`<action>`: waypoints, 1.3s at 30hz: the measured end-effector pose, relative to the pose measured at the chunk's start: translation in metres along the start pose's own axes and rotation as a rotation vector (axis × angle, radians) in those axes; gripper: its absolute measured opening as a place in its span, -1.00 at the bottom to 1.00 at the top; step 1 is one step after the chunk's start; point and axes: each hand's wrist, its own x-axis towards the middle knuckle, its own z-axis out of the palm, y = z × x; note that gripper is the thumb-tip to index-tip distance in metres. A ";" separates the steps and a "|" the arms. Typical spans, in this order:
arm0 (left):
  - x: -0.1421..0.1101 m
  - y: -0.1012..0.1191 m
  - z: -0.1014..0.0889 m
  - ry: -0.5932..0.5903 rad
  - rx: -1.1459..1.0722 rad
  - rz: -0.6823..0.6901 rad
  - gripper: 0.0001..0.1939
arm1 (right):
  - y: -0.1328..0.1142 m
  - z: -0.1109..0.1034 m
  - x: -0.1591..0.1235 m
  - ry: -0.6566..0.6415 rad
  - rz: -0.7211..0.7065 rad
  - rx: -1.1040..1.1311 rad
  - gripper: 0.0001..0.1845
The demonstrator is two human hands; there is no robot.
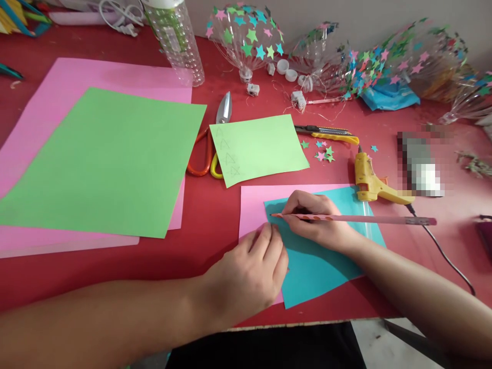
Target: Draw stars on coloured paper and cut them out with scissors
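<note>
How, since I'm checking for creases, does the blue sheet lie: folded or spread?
Spread: the blue sheet lies opened out over pink paper, with no fold showing.

A glossy red bench spans the scene from left to right, its near edge pale and rough. A plain grey wall rises along its far side. Light washes the red paler toward the right, leaving it deeper at left. At near right, pale floor shows beside a dark, slanting bar.
</note>
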 end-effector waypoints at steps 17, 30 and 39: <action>0.000 0.001 -0.001 -0.018 -0.003 -0.009 -0.73 | 0.001 0.006 0.001 0.133 0.023 -0.023 -0.87; 0.002 0.001 -0.001 -0.005 -0.019 -0.001 -0.73 | -0.001 0.004 0.002 0.139 0.031 -0.021 -0.86; 0.001 0.001 -0.001 0.010 -0.018 -0.010 -0.73 | -0.004 0.002 -0.001 0.088 0.035 -0.006 -0.82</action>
